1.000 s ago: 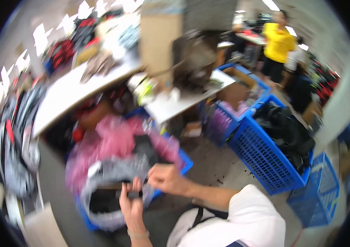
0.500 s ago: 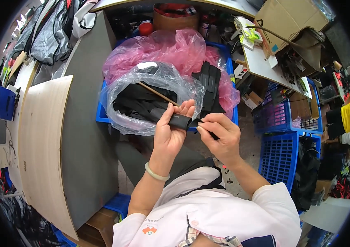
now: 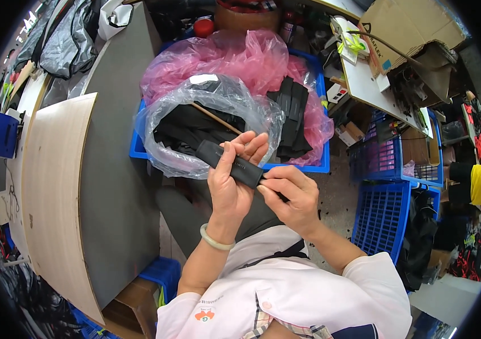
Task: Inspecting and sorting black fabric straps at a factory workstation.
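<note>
My left hand (image 3: 230, 183) was wrapped around a flat black fabric piece (image 3: 230, 162), thumb across its top face and fingers curled behind, so that it lay steady and face-up in front of me where I could see it. My right hand (image 3: 288, 195) was pinched shut on the piece's near end, thumb and forefinger together, which kept the strip taut between the two grips rather than sagging. I held it just above my lap, close to my chest, and directly in front of the clear plastic bag (image 3: 206, 121) from which such pieces could be reached without stretching; the bag's mouth gaped toward me, showing a dark heap of similar black pieces and a thin wooden stick (image 3: 217, 117) lying slantwise across them. That bag sat in a blue crate (image 3: 139, 148) lined with pink plastic sheeting (image 3: 240, 56), and a second stack of black strips (image 3: 292, 116) stood on the pink to the right, apart from the bagged ones. A pale green bangle (image 3: 215, 242) ringed my left wrist. A grey table (image 3: 113, 169) with a light wooden board (image 3: 54, 186) ran along my left, and blue baskets (image 3: 384, 217) stood to my right.
</note>
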The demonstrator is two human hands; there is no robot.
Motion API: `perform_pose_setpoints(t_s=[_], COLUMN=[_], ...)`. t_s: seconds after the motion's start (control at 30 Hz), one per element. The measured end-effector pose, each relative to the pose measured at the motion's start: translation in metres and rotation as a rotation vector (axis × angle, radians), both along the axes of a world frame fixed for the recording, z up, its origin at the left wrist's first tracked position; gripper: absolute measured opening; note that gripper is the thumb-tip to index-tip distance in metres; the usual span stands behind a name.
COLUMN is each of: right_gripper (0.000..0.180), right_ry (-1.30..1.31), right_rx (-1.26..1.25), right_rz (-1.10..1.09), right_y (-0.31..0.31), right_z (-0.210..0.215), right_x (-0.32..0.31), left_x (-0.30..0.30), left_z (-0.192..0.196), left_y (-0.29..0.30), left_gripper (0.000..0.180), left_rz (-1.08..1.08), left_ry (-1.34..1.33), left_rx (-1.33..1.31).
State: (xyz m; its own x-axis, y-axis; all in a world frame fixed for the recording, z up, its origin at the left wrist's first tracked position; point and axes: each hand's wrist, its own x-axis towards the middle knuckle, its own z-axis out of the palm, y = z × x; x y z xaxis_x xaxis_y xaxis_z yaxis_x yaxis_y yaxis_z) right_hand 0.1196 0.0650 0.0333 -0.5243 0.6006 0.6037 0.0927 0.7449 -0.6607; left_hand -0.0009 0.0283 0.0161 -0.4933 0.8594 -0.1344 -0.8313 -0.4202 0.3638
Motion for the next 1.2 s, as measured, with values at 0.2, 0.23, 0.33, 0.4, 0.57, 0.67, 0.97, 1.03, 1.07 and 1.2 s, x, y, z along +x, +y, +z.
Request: perform_pose_setpoints(t_s=[0.2, 0.23, 0.33, 0.4, 0.57, 0.67, 0.97, 1.03, 1.07, 1.2], right_gripper=[0.020, 0.025, 0.031, 0.032, 0.031, 0.033, 0.036, 0.052, 0.052, 0.081], right_ry=[-0.060, -0.095, -0.426, -0.368, -0.464, -0.509, -0.329, -0.320, -0.318, -0.214], right_rx=[-0.173, -0.191, -0.321, -0.234, -0.216, -0.276, -0.125, -0.132, -0.123, -0.043], right_rz=[0.103, 0.147, 0.206, 0.158, 0.166, 0.158, 0.147, 0.132, 0.131, 0.031], right_y=[-0.002, -0.001, 0.001, 0.014, 0.024, 0.025, 0.048, 0.048, 0.051, 0.060], right_z=[-0.009, -0.008, -0.032, -0.058, -0.038, -0.035, -0.041, -0.060, -0.062, -0.066], right_x=[0.002, 0.001, 0.009, -0.001, -0.001, 0.011, 0.006, 0.016, 0.013, 0.009], left_x=[-0.005, -0.008, -0.003, 0.013, -0.029, -0.028, -0.019, -0.010, 0.003, 0.014], left_z=[-0.008, -0.004, -0.029, -0.039, -0.051, -0.045, -0.020, -0.017, -0.014, -0.009], left_y=[0.001, 0.005, 0.005, 0.016, 0.028, 0.034, 0.056, 0.062, 0.062, 0.062], left_gripper=[0.021, 0.019, 0.015, 0.008, 0.005, 0.008, 0.016, 0.019, 0.020, 0.018], left_rz=[0.027, 0.050, -0.129, -0.095, -0.142, -0.201, -0.215, -0.292, -0.289, -0.269], left_ry=[-0.024, -0.103, -0.066, -0.181, -0.305, -0.194, -0.019, 0.120, 0.217, 0.188], left_rx=[-0.090, -0.140, -0.080, -0.201, -0.057, -0.105, -0.084, -0.063, -0.110, -0.051])
